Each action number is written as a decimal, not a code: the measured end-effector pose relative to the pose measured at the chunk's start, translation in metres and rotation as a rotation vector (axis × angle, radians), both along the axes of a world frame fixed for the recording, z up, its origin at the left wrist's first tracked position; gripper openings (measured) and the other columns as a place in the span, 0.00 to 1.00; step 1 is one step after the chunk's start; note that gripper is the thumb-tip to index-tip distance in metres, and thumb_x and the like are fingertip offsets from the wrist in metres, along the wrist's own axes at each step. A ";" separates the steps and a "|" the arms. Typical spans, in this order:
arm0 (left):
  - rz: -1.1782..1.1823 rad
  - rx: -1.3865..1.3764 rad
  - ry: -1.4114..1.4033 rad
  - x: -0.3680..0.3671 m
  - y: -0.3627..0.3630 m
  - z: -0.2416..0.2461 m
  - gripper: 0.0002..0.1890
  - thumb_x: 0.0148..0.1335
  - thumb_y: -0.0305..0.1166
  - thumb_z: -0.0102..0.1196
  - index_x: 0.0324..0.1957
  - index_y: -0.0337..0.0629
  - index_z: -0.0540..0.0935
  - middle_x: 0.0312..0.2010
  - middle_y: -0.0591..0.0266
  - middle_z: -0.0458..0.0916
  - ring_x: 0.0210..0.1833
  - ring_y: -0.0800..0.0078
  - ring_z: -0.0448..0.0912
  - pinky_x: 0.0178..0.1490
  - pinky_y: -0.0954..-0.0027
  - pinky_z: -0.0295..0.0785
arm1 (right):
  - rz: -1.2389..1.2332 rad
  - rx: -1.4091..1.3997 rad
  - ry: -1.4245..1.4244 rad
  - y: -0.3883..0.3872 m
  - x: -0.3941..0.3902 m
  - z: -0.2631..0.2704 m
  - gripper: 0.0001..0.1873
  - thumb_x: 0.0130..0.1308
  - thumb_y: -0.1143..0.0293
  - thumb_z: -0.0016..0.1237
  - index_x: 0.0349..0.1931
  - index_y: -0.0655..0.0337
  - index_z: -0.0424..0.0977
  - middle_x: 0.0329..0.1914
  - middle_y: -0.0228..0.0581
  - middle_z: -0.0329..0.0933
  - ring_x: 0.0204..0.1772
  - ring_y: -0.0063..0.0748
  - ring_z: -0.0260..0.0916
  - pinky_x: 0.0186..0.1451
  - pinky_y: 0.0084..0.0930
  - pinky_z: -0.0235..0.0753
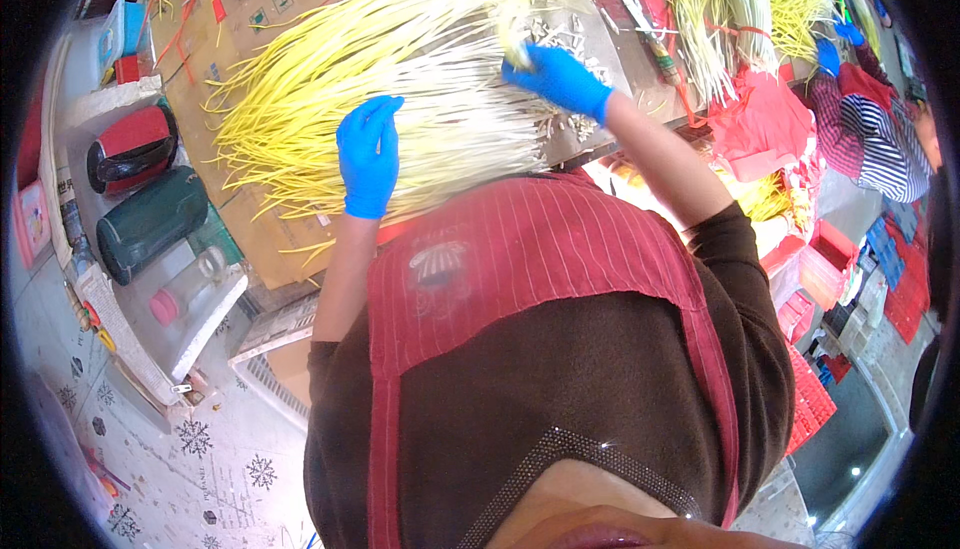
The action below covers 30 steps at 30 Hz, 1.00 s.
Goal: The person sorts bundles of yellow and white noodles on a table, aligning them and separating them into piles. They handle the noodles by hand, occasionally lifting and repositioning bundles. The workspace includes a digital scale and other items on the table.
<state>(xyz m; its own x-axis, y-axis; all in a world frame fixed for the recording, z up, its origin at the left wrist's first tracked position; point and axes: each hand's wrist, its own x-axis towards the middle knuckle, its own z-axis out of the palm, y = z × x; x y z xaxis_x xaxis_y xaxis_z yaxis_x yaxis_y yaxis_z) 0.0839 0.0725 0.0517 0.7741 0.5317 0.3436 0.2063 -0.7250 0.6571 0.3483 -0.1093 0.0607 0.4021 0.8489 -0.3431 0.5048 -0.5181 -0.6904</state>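
A broad layer of yellow-and-white garlic chives [330, 76] lies on flattened cardboard before me, yellow leaf ends to the left, white stalks to the right. My left hand [370, 151], in a blue glove, is over the near part of the layer, fingers bent together; whether anything is between them I cannot tell. My right hand [559, 80], also gloved in blue, is at the white stalk ends and grips a small, blurred tuft of pale yellow chives [514, 31]. Short cut stalk pieces [581, 43] are scattered beside it.
Tied chive bundles [750, 16], a white-bladed knife [637, 5] and red plastic bags [761, 125] are at the right. A co-worker in blue gloves [870, 121] stands beyond. At the left are a foam box [214, 324] with a plastic bottle and a dark green container [154, 223].
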 end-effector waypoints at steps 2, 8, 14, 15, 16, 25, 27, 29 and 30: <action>0.005 -0.012 0.012 -0.002 -0.001 0.001 0.15 0.63 0.21 0.60 0.51 0.48 0.87 0.47 0.59 0.85 0.50 0.59 0.81 0.56 0.61 0.73 | 0.096 0.000 -0.149 -0.003 -0.022 -0.017 0.21 0.70 0.51 0.54 0.54 0.55 0.79 0.47 0.51 0.83 0.50 0.55 0.81 0.52 0.41 0.79; -0.059 0.098 0.078 -0.007 -0.001 0.004 0.14 0.62 0.25 0.62 0.49 0.50 0.88 0.46 0.60 0.85 0.48 0.59 0.81 0.53 0.59 0.74 | 0.224 -0.034 -0.090 -0.002 0.000 0.001 0.22 0.69 0.51 0.51 0.53 0.57 0.78 0.49 0.54 0.82 0.52 0.59 0.79 0.55 0.47 0.78; -0.129 0.154 0.220 -0.008 -0.001 -0.008 0.04 0.59 0.30 0.66 0.37 0.50 0.88 0.42 0.63 0.87 0.46 0.59 0.82 0.50 0.57 0.75 | 0.084 -0.175 0.377 -0.060 0.095 0.087 0.24 0.68 0.53 0.59 0.56 0.62 0.79 0.51 0.38 0.84 0.49 0.30 0.80 0.51 0.30 0.77; -0.137 0.156 0.198 -0.010 0.000 -0.009 0.05 0.60 0.30 0.66 0.38 0.50 0.89 0.42 0.63 0.87 0.46 0.59 0.82 0.50 0.57 0.75 | -0.018 -0.053 0.560 -0.079 0.112 0.100 0.24 0.68 0.54 0.59 0.56 0.61 0.79 0.50 0.36 0.83 0.48 0.25 0.78 0.49 0.25 0.76; -0.136 0.151 0.176 -0.011 0.003 -0.009 0.06 0.60 0.29 0.65 0.39 0.50 0.89 0.43 0.62 0.86 0.46 0.59 0.82 0.50 0.57 0.75 | -0.180 0.049 0.584 -0.098 0.129 0.112 0.23 0.69 0.55 0.59 0.56 0.61 0.79 0.49 0.33 0.83 0.46 0.21 0.77 0.48 0.20 0.75; -0.296 0.088 0.198 0.076 0.017 -0.009 0.23 0.67 0.36 0.58 0.63 0.44 0.77 0.57 0.48 0.80 0.56 0.48 0.78 0.62 0.53 0.72 | -0.461 0.749 1.026 -0.084 0.137 0.037 0.16 0.78 0.63 0.47 0.59 0.61 0.72 0.48 0.35 0.78 0.35 0.18 0.67 0.33 0.14 0.68; -0.292 0.191 0.352 0.087 0.010 -0.013 0.26 0.67 0.38 0.59 0.64 0.39 0.76 0.57 0.47 0.80 0.57 0.48 0.77 0.64 0.53 0.71 | -0.506 0.687 1.142 -0.065 0.122 0.017 0.16 0.76 0.65 0.48 0.59 0.63 0.72 0.45 0.35 0.78 0.34 0.19 0.68 0.32 0.14 0.67; -0.298 0.239 0.372 0.084 0.003 -0.015 0.27 0.66 0.39 0.59 0.64 0.37 0.75 0.57 0.48 0.79 0.58 0.50 0.76 0.63 0.52 0.69 | -0.601 0.693 1.274 -0.061 0.110 0.005 0.17 0.76 0.64 0.48 0.58 0.64 0.73 0.46 0.38 0.79 0.37 0.22 0.72 0.33 0.15 0.69; -0.290 0.241 0.389 0.079 -0.002 -0.015 0.27 0.66 0.39 0.59 0.64 0.38 0.75 0.57 0.49 0.78 0.58 0.51 0.76 0.62 0.52 0.69 | -0.638 0.622 1.247 -0.062 0.106 0.002 0.17 0.75 0.64 0.48 0.58 0.63 0.73 0.46 0.38 0.81 0.39 0.24 0.75 0.37 0.18 0.73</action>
